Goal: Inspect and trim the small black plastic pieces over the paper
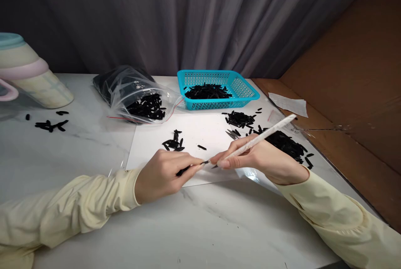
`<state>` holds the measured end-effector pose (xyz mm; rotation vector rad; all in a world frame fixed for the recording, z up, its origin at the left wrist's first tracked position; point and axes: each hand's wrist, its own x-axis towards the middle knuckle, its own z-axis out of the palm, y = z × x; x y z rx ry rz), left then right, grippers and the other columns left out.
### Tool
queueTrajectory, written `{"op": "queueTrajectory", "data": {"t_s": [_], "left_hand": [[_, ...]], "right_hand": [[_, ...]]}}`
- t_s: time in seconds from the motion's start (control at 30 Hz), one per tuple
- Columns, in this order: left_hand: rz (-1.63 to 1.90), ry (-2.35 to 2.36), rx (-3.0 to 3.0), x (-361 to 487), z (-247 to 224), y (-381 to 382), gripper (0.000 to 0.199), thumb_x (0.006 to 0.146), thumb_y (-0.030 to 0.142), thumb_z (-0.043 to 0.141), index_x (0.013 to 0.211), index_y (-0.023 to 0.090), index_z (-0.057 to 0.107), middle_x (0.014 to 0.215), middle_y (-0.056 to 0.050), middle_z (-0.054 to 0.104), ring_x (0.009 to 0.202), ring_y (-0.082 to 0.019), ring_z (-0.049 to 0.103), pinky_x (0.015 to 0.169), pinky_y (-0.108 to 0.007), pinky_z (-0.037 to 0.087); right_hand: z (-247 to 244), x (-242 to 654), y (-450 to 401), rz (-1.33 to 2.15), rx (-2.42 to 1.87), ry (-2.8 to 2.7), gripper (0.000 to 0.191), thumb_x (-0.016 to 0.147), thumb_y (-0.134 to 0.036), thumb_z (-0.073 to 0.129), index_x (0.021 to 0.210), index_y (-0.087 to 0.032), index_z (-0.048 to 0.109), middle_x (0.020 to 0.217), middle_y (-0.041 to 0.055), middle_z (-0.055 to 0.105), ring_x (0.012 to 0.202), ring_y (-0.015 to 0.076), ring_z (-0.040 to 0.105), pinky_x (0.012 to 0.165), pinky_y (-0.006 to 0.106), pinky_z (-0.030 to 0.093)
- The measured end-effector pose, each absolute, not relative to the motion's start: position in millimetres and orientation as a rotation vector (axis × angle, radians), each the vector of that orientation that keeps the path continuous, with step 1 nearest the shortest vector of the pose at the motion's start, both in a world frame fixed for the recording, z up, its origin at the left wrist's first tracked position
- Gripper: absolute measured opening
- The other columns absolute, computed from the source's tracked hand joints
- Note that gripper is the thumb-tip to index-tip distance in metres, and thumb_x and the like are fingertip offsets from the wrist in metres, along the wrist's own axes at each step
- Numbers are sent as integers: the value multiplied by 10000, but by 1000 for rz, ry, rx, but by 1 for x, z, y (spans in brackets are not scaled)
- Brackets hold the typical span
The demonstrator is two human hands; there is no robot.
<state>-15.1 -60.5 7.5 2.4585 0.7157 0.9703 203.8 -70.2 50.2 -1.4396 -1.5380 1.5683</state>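
My left hand (pixel 169 173) is closed, pinching a small black strip (pixel 205 162) between thumb and fingertips over a white sheet (pixel 191 129). More black shows inside its curled fingers. Held like a pen in my right hand (pixel 247 156) is a craft knife (pixel 266 134) with a long white handle and a short dark pointed tip. That tip is close beside the strip, and my right fingertips meet those of my left. Just beyond lie one loose black piece (pixel 202 147) and a small pile of black pieces (pixel 174 141) on the sheet.
Behind the sheet stand a clear zip bag (pixel 125 97) and a blue basket (pixel 222 104), both containing black pieces. Right are black piles (pixel 239 119), pointed metal tips (pixel 233 134) and a paper slip (pixel 290 104). Left are a tumbler (pixel 34 68) and scattered pieces (pixel 50 125).
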Motion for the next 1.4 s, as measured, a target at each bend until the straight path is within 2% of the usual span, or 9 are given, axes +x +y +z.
{"op": "queueTrajectory", "data": {"t_s": [0.23, 0.43, 0.53, 0.67, 0.87, 0.97, 1.1, 1.23, 1.4], "left_hand": [[774, 1103, 2541, 33, 66, 43, 182, 802, 226, 545, 747, 147, 700, 730, -54, 683, 710, -190, 593, 674, -285, 376], [665, 1290, 2386, 55, 61, 111, 218, 715, 185, 616, 503, 142, 595, 444, 9, 433, 550, -157, 446, 592, -272, 295], [672, 1262, 2342, 50, 56, 110, 238, 721, 195, 603, 488, 151, 582, 416, 38, 359, 496, -129, 371, 556, -264, 263], [704, 1161, 2272, 39, 66, 87, 239, 752, 242, 563, 543, 140, 617, 429, 54, 327, 450, -94, 290, 504, -256, 241], [583, 909, 1665, 20, 67, 23, 351, 801, 441, 506, 888, 138, 660, 497, 72, 295, 391, -67, 275, 365, -211, 169], [502, 837, 1294, 12, 52, -7, 326, 756, 431, 588, 887, 135, 633, 520, 88, 258, 382, -42, 206, 355, -197, 104], [508, 845, 1125, 7, 35, -27, 280, 744, 414, 591, 676, 148, 535, 504, 81, 295, 393, -42, 242, 358, -195, 112], [549, 842, 1073, 6, 24, -31, 254, 723, 334, 568, 595, 163, 432, 539, 58, 348, 444, -56, 298, 366, -200, 120], [523, 867, 1052, 2, 19, -32, 158, 666, 223, 525, 572, 168, 412, 481, 73, 310, 412, -49, 243, 367, -204, 92]], "right_hand": [[49, 219, -73, 1055, -1494, -1946, 243, 838, -339, 545, 835, -160, 710, 668, 32, 683, 532, 144, 621, 467, 229, 464], [25, 225, -72, -145, -1410, -2593, 280, 862, -85, 451, 1064, -128, 639, 648, 47, 643, 570, 162, 590, 468, 251, 348], [22, 226, -68, -444, -1363, -2728, 310, 805, 7, 464, 1057, -86, 618, 632, 56, 624, 564, 163, 565, 435, 269, 270], [26, 227, -60, -526, -1395, -2717, 378, 759, 46, 459, 1080, -106, 591, 632, 42, 620, 570, 156, 554, 435, 272, 236], [33, 224, -51, -523, -1384, -2762, 333, 769, 42, 474, 1039, -119, 584, 716, 54, 638, 665, 177, 582, 448, 266, 237], [39, 209, -56, -372, -1335, -2659, 149, 918, -165, 436, 929, -129, 581, 679, 42, 626, 601, 158, 577, 466, 252, 274], [43, 178, -68, -346, -1051, -2531, 433, 954, -453, 296, 851, -119, 551, 630, 30, 603, 521, 136, 544, 453, 259, 303], [34, 154, -69, -463, -876, -2495, 377, 946, -419, 357, 809, -131, 557, 621, 15, 583, 555, 138, 542, 441, 270, 303], [23, 146, -59, -202, -770, -2536, 222, 945, -239, 399, 806, -160, 553, 728, 21, 612, 633, 132, 564, 439, 239, 322]]}}
